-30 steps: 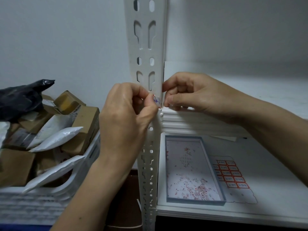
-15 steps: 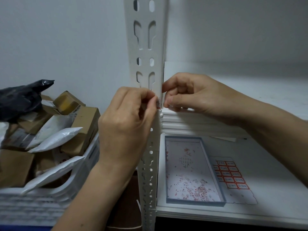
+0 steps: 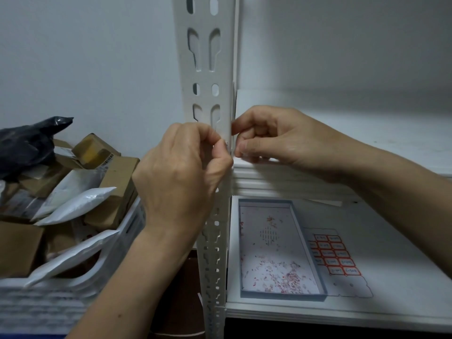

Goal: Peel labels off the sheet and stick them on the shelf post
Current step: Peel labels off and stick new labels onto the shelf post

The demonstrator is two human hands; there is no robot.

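Observation:
The white slotted shelf post (image 3: 208,69) rises through the middle of the view. My left hand (image 3: 181,172) is curled against its front, and the thumb presses a small red-edged label (image 3: 228,144) onto the post's right edge. Only a sliver of the label shows. My right hand (image 3: 281,140) is at the same height on the other side, with thumb and forefinger pinching at that edge. The label sheet (image 3: 337,258), with several red-bordered labels on it, lies flat on the lower shelf (image 3: 391,277).
A shallow grey-rimmed tray (image 3: 324,272) holding red paper scraps lies on the lower shelf next to the sheet. Left of the post stands a white crate (image 3: 61,304) piled with cardboard boxes, white mailers and a black bag (image 3: 27,143). The upper shelf board (image 3: 367,133) is behind my right hand.
My left thumb has slid right over the label, which showed red and blue between the thumbs before and is now almost covered. My right hand has stayed put.

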